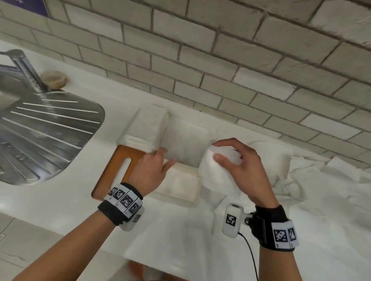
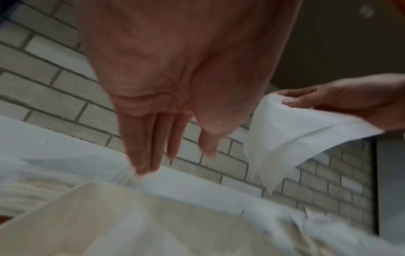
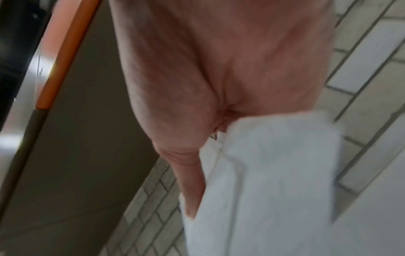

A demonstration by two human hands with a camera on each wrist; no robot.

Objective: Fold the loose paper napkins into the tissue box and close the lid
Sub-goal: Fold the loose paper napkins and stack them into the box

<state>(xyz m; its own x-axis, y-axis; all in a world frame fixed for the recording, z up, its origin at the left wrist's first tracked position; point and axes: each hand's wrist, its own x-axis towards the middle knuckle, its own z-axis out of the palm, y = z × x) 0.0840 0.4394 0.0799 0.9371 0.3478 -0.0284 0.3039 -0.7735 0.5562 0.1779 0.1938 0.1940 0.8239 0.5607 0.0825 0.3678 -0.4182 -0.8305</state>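
Observation:
A cream tissue box (image 1: 179,187) stands open on the white counter, with a white napkin (image 1: 187,138) lying flat over its far part. Its wooden lid (image 1: 114,171), cut with a slot, lies to the left under my left wrist. My left hand (image 1: 165,158) reaches over the box with straight fingers (image 2: 142,155) that touch the flat napkin. My right hand (image 1: 216,151) hovers just right of the box and pinches a drooping white napkin (image 1: 219,177) between thumb and fingers. In the right wrist view that napkin (image 3: 274,173) hides most of my fingers.
A stack of folded napkins (image 1: 149,126) sits behind the lid, against the brick wall (image 1: 225,57). Several loose crumpled napkins (image 1: 326,187) cover the counter to the right and front. A steel sink drainboard (image 1: 44,131) and tap (image 1: 25,67) lie at the left.

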